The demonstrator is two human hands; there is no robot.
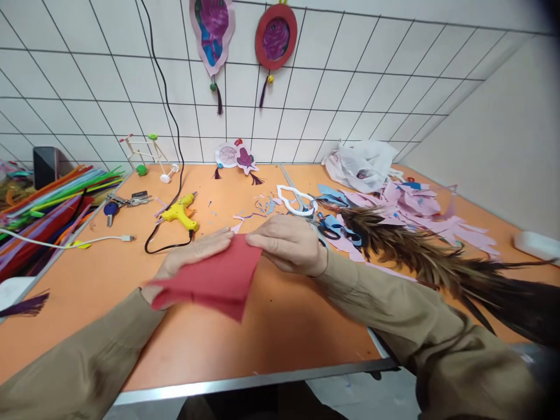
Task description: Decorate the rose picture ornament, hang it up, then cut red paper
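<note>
A folded red sheet, felt or paper, is held tilted above the orange table, its near edge blurred by motion. My right hand pinches its upper right corner between thumb and fingers. Along the far left edge lies my left hand, fingers straight and together; the sheet covers its thumb and palm, and it appears to hold that side. Left of the hands sits a yellow glue gun with a black cord. Beyond my right hand are a white wavy outline shape and dark blue-handled scissors.
Brown feathers, pink scraps and a white plastic bag lie at the right. Colourful pipe cleaners, keys and a white cable are at the left. Tasselled ornaments hang on the tiled wall.
</note>
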